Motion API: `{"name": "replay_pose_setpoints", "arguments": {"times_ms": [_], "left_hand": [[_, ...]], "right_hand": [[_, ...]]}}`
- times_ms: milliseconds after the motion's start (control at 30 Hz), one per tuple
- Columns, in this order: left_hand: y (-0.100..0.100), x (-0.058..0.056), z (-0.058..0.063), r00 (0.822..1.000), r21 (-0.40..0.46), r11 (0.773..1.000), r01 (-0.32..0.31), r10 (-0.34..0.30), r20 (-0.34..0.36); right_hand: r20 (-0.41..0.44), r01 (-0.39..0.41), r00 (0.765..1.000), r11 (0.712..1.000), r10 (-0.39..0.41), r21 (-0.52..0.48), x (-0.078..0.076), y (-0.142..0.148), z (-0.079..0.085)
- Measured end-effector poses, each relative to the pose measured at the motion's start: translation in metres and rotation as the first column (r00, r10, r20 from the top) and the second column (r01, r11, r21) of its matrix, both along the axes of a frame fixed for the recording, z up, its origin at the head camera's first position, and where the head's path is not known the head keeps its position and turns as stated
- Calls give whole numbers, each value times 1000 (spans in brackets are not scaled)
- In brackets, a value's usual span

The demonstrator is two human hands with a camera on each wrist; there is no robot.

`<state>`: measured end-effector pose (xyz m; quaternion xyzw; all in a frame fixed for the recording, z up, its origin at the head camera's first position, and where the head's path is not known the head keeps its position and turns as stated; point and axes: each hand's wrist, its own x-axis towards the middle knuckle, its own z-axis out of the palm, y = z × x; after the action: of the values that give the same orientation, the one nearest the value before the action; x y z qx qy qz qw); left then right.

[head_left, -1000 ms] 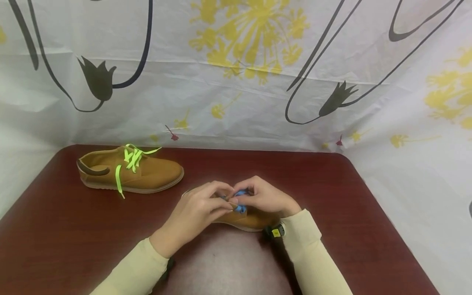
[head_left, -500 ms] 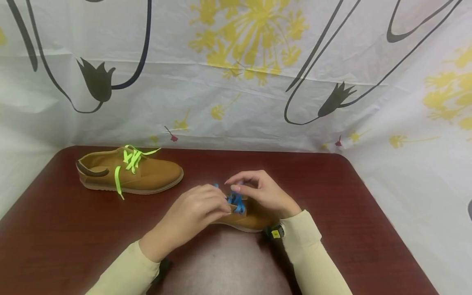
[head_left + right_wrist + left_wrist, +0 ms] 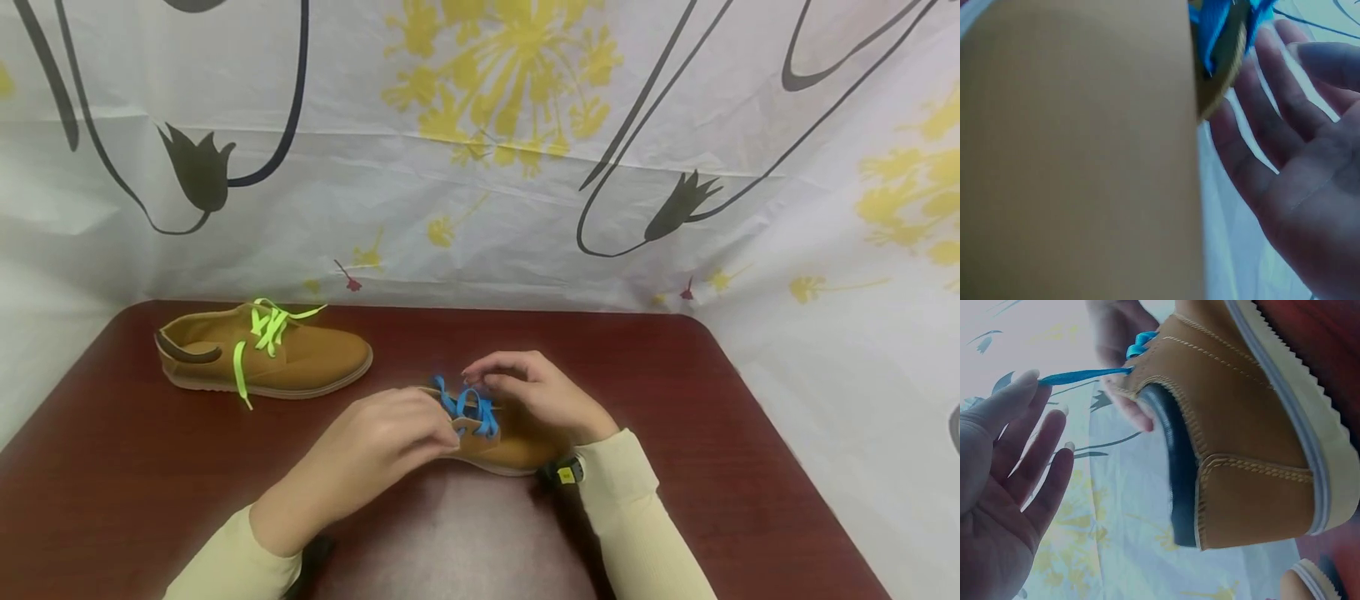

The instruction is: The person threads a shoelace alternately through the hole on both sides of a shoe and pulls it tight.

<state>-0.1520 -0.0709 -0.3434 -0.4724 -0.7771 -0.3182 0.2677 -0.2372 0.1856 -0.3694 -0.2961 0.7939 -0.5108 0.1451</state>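
Note:
A tan shoe (image 3: pixel 513 454) with a blue shoelace (image 3: pixel 486 421) sits near the table's middle, toe to the right. At its heel side, my left hand (image 3: pixel 378 437) pinches one end of the lace between thumb and index finger; the left wrist view shows that stretch of blue shoelace (image 3: pixel 1082 376) pulled taut from an eyelet. Over the far side of the shoe, my right hand (image 3: pixel 540 396) has loosely bent, spread fingers. In the right wrist view, the right hand's fingers (image 3: pixel 1279 119) lie by the lacing and hold nothing that I can see.
A second tan shoe (image 3: pixel 322 358) with a loose neon-yellow shoelace (image 3: pixel 272 329) stands at the back left of the dark red table (image 3: pixel 615 342). Behind the table hangs a white sheet (image 3: pixel 360 183) printed with flowers.
My left hand has drawn back to the left and toward me with the lace end. My right hand has parted from it, and the blue lacing is now more exposed.

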Motion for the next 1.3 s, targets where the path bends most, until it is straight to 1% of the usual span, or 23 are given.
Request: {"name": "replay_pose_setpoints", "arguments": {"times_ms": [100, 267, 367, 633, 800, 1000, 1200, 1300], "left_hand": [[-2, 2, 3, 1000, -2, 1000, 13, -13, -12], [-5, 5, 5, 999, -10, 1000, 22, -22, -34], [-6, 8, 6, 999, -25, 1000, 12, -13, -37], [-8, 19, 12, 999, -40, 999, 18, -20, -33], [-10, 25, 17, 999, -30, 999, 37, -38, -34], [-13, 29, 22, 996, -33, 997, 63, -65, -53], [-19, 35, 29, 995, -91, 995, 38, -46, -86], [-22, 38, 33, 995, -118, 993, 23, -34, -91]], "right_hand": [[-6, -14, 1000, 998, 14, 67, 0, 6, 1], [-52, -115, 990, 975, 127, 192, 0, 14, 3], [-60, -139, 986, 962, 157, 234, 0, 15, 2], [-67, -111, 989, 966, 130, 232, -1, 13, -4], [-67, -83, 993, 967, 102, 239, -1, 13, -5], [-85, -68, 992, 965, 92, 252, -3, 14, -6], [-94, -52, 992, 962, 79, 267, -3, 14, -7], [-91, -48, 993, 962, 75, 270, -3, 14, -7]]}}
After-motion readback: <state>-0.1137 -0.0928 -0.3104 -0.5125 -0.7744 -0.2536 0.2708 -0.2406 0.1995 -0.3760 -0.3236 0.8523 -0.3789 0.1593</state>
